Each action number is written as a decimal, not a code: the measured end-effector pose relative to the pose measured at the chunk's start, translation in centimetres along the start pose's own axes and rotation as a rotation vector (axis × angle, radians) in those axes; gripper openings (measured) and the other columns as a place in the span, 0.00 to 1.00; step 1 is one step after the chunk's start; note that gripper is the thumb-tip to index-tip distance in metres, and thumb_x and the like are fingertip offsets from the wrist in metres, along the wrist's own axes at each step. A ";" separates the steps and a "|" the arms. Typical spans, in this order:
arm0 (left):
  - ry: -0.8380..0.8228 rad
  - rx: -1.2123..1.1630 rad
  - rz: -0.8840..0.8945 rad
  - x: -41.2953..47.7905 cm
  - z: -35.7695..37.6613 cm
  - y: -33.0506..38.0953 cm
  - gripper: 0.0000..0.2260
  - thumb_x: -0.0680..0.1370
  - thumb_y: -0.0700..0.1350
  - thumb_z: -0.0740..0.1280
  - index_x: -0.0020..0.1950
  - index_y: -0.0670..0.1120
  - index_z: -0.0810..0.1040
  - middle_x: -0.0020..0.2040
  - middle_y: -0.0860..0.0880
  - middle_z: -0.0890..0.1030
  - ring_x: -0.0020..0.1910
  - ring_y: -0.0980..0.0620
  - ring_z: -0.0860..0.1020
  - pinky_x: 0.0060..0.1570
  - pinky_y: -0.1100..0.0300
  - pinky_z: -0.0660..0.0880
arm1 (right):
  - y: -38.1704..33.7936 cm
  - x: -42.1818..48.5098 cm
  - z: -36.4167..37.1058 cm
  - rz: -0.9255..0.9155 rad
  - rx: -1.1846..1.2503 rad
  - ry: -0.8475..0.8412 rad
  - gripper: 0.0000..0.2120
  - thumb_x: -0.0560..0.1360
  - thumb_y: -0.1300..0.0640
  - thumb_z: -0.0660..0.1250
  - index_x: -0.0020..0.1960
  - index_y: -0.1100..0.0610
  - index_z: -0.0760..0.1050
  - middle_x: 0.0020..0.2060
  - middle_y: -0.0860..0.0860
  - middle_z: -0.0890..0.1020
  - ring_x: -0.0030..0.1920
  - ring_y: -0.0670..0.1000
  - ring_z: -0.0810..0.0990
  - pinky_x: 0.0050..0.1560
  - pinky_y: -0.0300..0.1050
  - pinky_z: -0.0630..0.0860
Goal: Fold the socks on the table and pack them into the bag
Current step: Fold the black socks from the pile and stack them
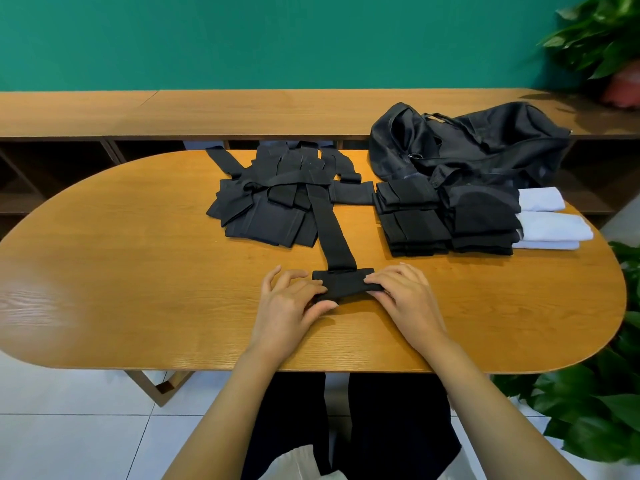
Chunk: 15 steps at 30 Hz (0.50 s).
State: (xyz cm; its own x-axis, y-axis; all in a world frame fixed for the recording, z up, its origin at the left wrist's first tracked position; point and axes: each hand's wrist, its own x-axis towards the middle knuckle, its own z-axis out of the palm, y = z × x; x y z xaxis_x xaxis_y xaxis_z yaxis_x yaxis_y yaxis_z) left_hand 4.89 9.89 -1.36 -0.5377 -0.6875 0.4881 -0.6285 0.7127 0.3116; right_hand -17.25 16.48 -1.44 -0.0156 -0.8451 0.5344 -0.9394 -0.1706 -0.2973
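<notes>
Folded black sock [341,283], left hand [289,301] pinching its left end, right hand [403,291] pinching its right end

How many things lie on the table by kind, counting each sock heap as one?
Black bag: 1
Loose black sock heap: 1
Folded black sock stack: 1
Folded white sock stack: 1
Long black sock laid flat: 1
Black sock held by left hand and right hand: 1
Total: 6

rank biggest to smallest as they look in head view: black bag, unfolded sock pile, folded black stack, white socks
1. black bag and unfolded sock pile, too close to split
2. folded black stack
3. white socks
</notes>
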 end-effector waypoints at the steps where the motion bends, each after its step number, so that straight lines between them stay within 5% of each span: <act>1: -0.012 -0.004 -0.002 0.0 0.0 0.0 0.22 0.76 0.63 0.60 0.55 0.49 0.83 0.54 0.55 0.83 0.61 0.53 0.75 0.69 0.49 0.58 | 0.0 0.0 0.0 0.007 0.004 0.002 0.11 0.74 0.58 0.71 0.56 0.53 0.81 0.49 0.47 0.83 0.55 0.47 0.77 0.65 0.49 0.65; 7: 0.000 -0.063 -0.027 0.0 0.1 -0.2 0.10 0.77 0.47 0.68 0.57 0.50 0.81 0.56 0.55 0.82 0.62 0.53 0.74 0.70 0.55 0.54 | -0.4 0.1 -0.5 0.057 0.097 0.024 0.09 0.75 0.55 0.68 0.54 0.53 0.82 0.46 0.47 0.81 0.53 0.44 0.71 0.63 0.48 0.66; 12: 0.074 -0.127 -0.071 0.0 -0.2 0.0 0.06 0.78 0.46 0.65 0.52 0.47 0.80 0.47 0.55 0.78 0.55 0.57 0.73 0.69 0.55 0.56 | -0.5 0.1 -0.7 0.099 0.119 0.043 0.14 0.73 0.49 0.69 0.56 0.54 0.81 0.46 0.48 0.80 0.54 0.44 0.69 0.60 0.47 0.67; 15: 0.093 -0.163 -0.110 0.0 -0.3 0.1 0.05 0.79 0.46 0.64 0.49 0.47 0.77 0.45 0.56 0.74 0.51 0.59 0.70 0.68 0.51 0.60 | -0.3 0.1 -0.5 0.077 0.072 0.047 0.11 0.72 0.55 0.73 0.53 0.56 0.81 0.46 0.48 0.80 0.53 0.44 0.70 0.58 0.49 0.70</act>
State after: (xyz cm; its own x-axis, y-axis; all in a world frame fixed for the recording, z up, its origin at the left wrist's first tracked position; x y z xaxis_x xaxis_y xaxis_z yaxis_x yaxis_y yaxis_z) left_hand 5.05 10.03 -1.08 -0.4122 -0.7518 0.5147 -0.5772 0.6526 0.4910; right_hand -17.17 16.64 -0.91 -0.1043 -0.8330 0.5434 -0.9077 -0.1437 -0.3944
